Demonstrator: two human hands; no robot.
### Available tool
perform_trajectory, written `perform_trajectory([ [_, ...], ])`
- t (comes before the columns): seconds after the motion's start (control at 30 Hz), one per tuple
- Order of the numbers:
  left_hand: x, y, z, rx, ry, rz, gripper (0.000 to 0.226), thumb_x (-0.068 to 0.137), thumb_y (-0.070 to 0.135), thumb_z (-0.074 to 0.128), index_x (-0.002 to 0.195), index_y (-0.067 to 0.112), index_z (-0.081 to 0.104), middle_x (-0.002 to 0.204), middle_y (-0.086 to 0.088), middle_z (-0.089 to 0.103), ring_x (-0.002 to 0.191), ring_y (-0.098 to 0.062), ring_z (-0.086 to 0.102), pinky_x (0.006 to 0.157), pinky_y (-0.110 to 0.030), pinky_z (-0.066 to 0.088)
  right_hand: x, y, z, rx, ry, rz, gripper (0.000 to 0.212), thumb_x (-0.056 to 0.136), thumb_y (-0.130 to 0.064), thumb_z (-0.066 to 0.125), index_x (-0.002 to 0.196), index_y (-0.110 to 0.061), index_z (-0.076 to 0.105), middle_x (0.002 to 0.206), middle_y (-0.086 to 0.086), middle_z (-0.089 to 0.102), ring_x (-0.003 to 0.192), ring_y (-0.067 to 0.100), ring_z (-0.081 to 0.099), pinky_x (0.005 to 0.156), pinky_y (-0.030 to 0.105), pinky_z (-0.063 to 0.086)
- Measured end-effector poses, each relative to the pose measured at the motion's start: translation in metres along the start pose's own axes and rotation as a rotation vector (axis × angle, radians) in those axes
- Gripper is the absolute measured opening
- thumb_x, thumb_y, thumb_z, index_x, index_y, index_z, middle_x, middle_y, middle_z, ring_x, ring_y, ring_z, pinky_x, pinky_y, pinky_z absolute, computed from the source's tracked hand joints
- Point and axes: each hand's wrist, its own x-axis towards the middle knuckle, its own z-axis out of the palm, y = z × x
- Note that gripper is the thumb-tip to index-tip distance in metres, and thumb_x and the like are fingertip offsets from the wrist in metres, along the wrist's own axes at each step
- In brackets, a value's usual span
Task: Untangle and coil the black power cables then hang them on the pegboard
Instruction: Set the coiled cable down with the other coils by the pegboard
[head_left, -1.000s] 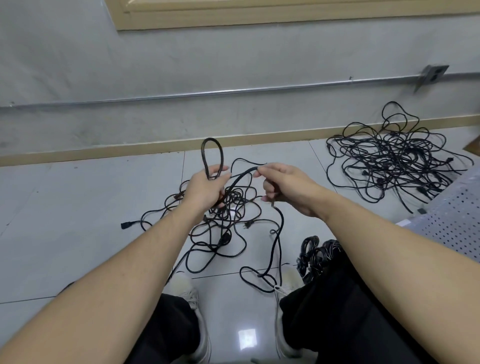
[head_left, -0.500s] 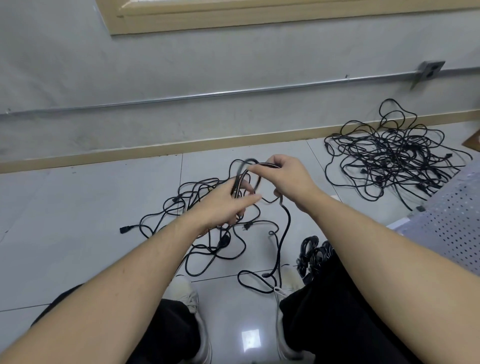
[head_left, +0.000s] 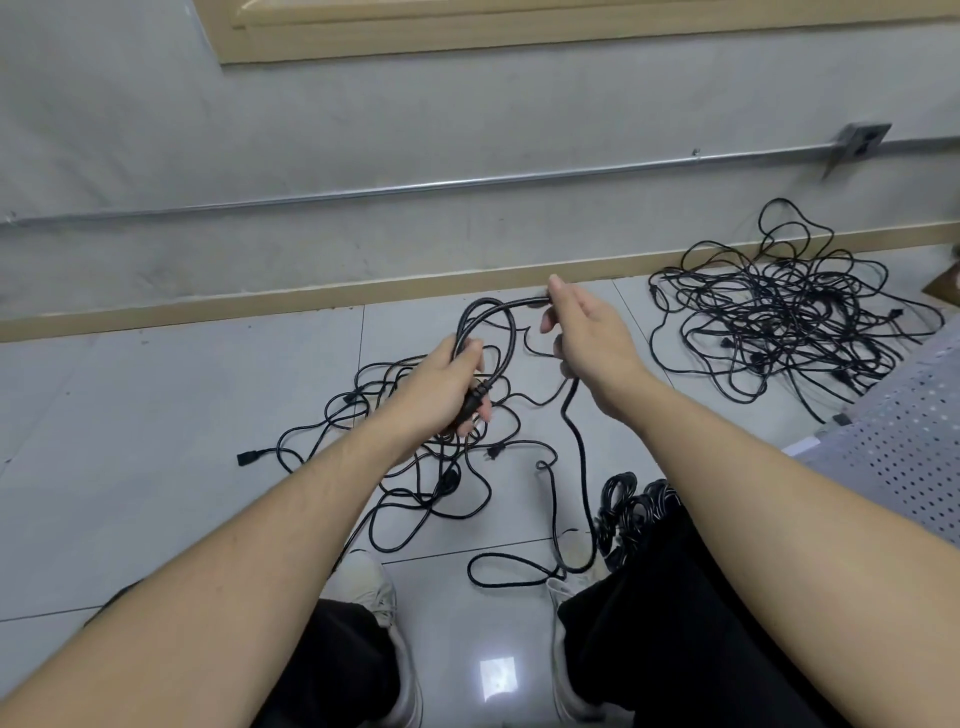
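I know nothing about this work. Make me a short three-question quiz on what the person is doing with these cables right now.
1. True or false: the left hand grips a coil of black cable together with its plug.
2. Where does the larger tangled cable pile lie? A) on the floor by the wall, to the person's right B) on the pegboard C) across the person's lap
3. Fill in: the right hand pinches the cable between thumb and ____.

Key: 1 true; 2 A; 3 fingers.
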Motion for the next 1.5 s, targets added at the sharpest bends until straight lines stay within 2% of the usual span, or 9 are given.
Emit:
perform_trajectory([
  [0.2, -0.009, -0.001, 0.005, -0.072, -0.14, -0.025, 0.037, 0.11, 0.047, 0.033, 0.1, 0.013, 0.045, 0.072, -0.02, 0.071, 0.06, -0.034, 0.069, 0.07, -0.043, 0.058, -0.005, -0.002, 0.009, -0.093, -0.035, 0.091, 0.047, 0.106, -0.052, 0.039, 0.091, -0.017, 0.067, 0.086, 0.002, 0.071, 0.049, 0.01, 0.043, 0.045, 0.024, 0.036],
  [0.33, -0.012, 0.002, 0.005, -0.1, -0.12, -0.065, 0.031, 0.111, 0.041, 0.035, 0.099, 0.017, 0.049, 0.084, -0.015, 0.076, 0.057, -0.027, 0.065, 0.053, -0.031, 0.054, -0.011, -0.001, 0.011, -0.124, -0.192, 0.152, 0.041, 0.099, -0.055, 0.053, 0.101, -0.018, 0.071, 0.084, -0.002, 0.077, 0.054, 0.012, 0.04, 0.051, 0.027, 0.037],
  [0.47, -0.011, 0.005, 0.003, -0.255, -0.063, -0.039, 0.015, 0.11, 0.029, 0.045, 0.101, 0.018, 0.05, 0.099, -0.001, 0.072, 0.06, -0.017, 0.066, 0.048, -0.025, 0.048, -0.014, -0.008, 0.014, 0.049, -0.233, 0.194, 0.036, 0.104, -0.044, 0.049, 0.083, -0.018, 0.061, 0.062, -0.004, 0.057, 0.05, 0.01, 0.037, 0.051, 0.024, 0.033],
  [0.7, -0.008, 0.008, 0.016, -0.464, -0.066, -0.117, 0.043, 0.1, 0.043, 0.061, 0.123, 0.007, 0.064, 0.104, 0.003, 0.077, 0.08, -0.014, 0.057, 0.075, -0.031, 0.047, -0.008, -0.011, 0.025, 0.275, -0.101, 0.238, 0.044, 0.105, -0.048, 0.043, 0.068, -0.024, 0.038, 0.058, -0.007, 0.044, 0.059, 0.015, 0.035, 0.072, 0.035, 0.032],
  [0.87, -0.012, 0.003, 0.026, -0.133, -0.096, 0.04, 0.035, 0.083, 0.041, 0.072, 0.063, 0.018, 0.054, 0.097, -0.003, 0.071, 0.091, -0.013, 0.064, 0.091, -0.036, 0.046, -0.009, -0.016, 0.027, 0.481, -0.067, 0.309, 0.038, 0.103, -0.041, 0.056, 0.072, -0.02, 0.049, 0.066, -0.003, 0.055, 0.066, 0.013, 0.05, 0.068, 0.03, 0.044],
  [1.03, -0.013, -0.003, 0.032, -0.046, -0.193, 0.089, 0.041, 0.073, 0.036, 0.071, 0.059, 0.024, 0.035, 0.082, -0.012, 0.054, 0.082, -0.021, 0.05, 0.078, -0.038, 0.035, -0.008, -0.015, 0.022, 0.521, -0.089, 0.308, 0.023, 0.098, -0.035, 0.067, 0.102, -0.013, 0.062, 0.097, 0.005, 0.07, 0.09, 0.017, 0.07, 0.087, 0.038, 0.059],
  [1.13, -0.013, -0.002, 0.03, -0.076, -0.214, 0.073, 0.04, 0.074, 0.033, 0.076, 0.062, 0.027, 0.038, 0.075, -0.005, 0.061, 0.081, -0.023, 0.063, 0.079, -0.044, 0.036, -0.008, -0.016, 0.018, 0.624, -0.156, 0.311, 0.021, 0.102, -0.029, 0.06, 0.106, -0.009, 0.055, 0.11, 0.02, 0.075, 0.091, 0.028, 0.072, 0.09, 0.041, 0.06],
  [1.33, -0.017, 0.005, 0.03, -0.379, -0.349, 0.068, 0.029, 0.093, 0.007, 0.065, 0.086, 0.019, 0.04, 0.079, -0.001, 0.069, 0.065, -0.023, 0.062, 0.07, -0.039, 0.055, -0.011, -0.026, 0.014, 0.867, -0.223, 0.41, 0.043, 0.107, -0.036, 0.046, 0.096, 0.001, 0.065, 0.08, 0.009, 0.077, 0.072, 0.018, 0.076, 0.076, 0.028, 0.062],
  [1.5, -0.024, 0.006, 0.03, -0.5, -0.388, 0.043, 0.029, 0.09, 0.0, 0.065, 0.096, 0.021, 0.046, 0.075, 0.005, 0.066, 0.053, -0.012, 0.045, 0.053, -0.026, 0.045, -0.009, -0.031, 0.021, 0.953, -0.228, 0.453, 0.049, 0.108, -0.042, 0.042, 0.077, -0.006, 0.054, 0.061, 0.002, 0.055, 0.051, 0.013, 0.055, 0.051, 0.023, 0.052],
])
